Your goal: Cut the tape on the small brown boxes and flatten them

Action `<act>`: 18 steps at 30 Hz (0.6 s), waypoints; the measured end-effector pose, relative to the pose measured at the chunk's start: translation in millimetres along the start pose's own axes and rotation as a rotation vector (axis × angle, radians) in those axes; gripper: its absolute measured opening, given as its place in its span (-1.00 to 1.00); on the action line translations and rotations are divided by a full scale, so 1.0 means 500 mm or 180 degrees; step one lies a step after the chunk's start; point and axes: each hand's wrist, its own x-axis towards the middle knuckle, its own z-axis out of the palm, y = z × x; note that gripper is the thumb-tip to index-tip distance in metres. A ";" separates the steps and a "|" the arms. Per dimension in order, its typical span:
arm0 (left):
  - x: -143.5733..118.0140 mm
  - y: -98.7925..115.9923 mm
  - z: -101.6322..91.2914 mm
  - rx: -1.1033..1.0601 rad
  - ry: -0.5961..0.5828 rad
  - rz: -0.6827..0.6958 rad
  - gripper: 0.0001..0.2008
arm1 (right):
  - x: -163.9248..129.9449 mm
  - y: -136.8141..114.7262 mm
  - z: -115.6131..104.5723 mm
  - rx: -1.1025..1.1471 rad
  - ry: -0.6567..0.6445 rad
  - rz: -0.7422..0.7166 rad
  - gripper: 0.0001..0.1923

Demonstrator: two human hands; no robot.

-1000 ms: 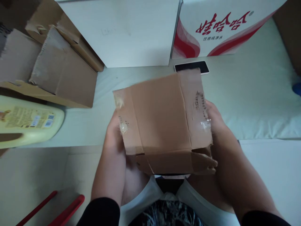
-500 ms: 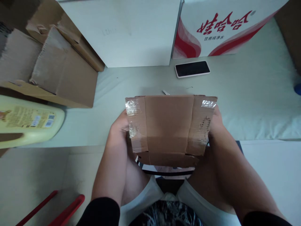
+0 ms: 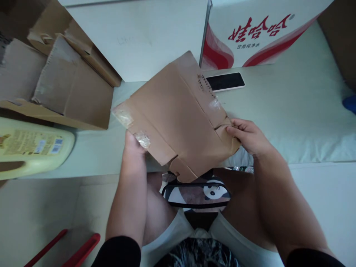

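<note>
Tilting up and to the left, the flattened cardboard box [image 3: 178,118] now sits skewed, where half a second ago it was held square with its top edge level; its far corner has risen toward the white carton [image 3: 139,37] and now hides a corner of the phone [image 3: 226,81], which lay fully clear before. The right hand [image 3: 247,135] has shifted from the box's right side to its near right corner, and a pouch with a panda print [image 3: 198,193] in the person's lap, almost hidden earlier, now shows below the box.

Containers: the box in hand is folded flat, so nothing can be seen in it. On the far left an opened brown carton [image 3: 69,89] lies with its flaps spread; its inside cannot be made out. The white carton and a red-and-white printed carton [image 3: 250,37] stand closed at the far side. A pale yellow jug [image 3: 33,148] lies on its side at the left.

The held box is plain brown corrugated board with creased flaps and patches of clear tape and torn label marks along its left and right edges. It hangs above the lap, near the middle. The left hand [image 3: 133,148] grips the near left edge, fingers hidden behind the board. The right hand's fingers [image 3: 235,129] are pinched closed on the near right flap.
</note>
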 end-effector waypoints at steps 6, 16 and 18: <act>-0.003 -0.004 0.004 -0.0067 -0.0078 0.0093 -0.58 | 0.016 0.018 0.009 -0.0018 0.0437 -0.0276 -0.73; 0.027 -0.026 -0.014 -0.0341 0.0307 0.0529 -0.79 | -0.006 0.001 0.030 0.0370 0.0071 -0.0469 -0.60; 0.026 -0.031 -0.012 -0.0319 0.0220 0.0486 -0.76 | -0.009 0.004 0.046 0.0163 -0.0052 -0.0491 -0.59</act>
